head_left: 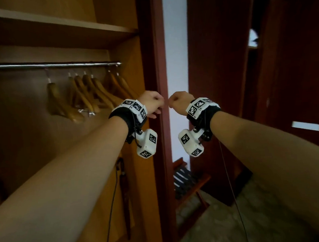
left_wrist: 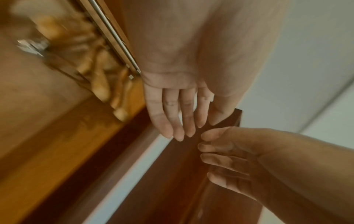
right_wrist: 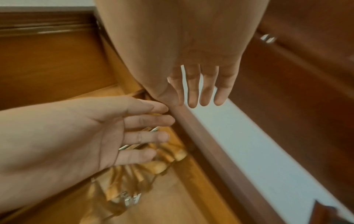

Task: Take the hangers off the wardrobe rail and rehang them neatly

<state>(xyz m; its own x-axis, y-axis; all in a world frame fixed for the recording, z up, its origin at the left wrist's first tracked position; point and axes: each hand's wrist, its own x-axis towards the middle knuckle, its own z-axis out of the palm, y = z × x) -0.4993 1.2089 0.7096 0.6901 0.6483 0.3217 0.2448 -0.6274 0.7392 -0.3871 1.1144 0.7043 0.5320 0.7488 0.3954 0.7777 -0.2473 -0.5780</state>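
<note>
Several wooden hangers (head_left: 89, 91) hang unevenly spaced on the metal rail (head_left: 48, 65) inside the wardrobe, some close together and one apart at the left. They show blurred in the left wrist view as hangers (left_wrist: 99, 78) and in the right wrist view as hangers (right_wrist: 153, 166). My left hand (head_left: 154, 104) is raised to the right of them, in front of the wardrobe's side post. My right hand (head_left: 180, 102) is level with it, a small gap between them. Both wrist views show the left hand (left_wrist: 172, 118) and the right hand (right_wrist: 201, 86) with straight, relaxed fingers, holding nothing.
A dark red wardrobe post (head_left: 153, 65) stands right behind my hands. A shelf (head_left: 56, 28) runs above the rail. A folded umbrella (head_left: 125, 194) leans in the wardrobe's lower right corner. A wooden luggage rack (head_left: 188, 182) stands on the floor beyond, beside a dark door (head_left: 215, 42).
</note>
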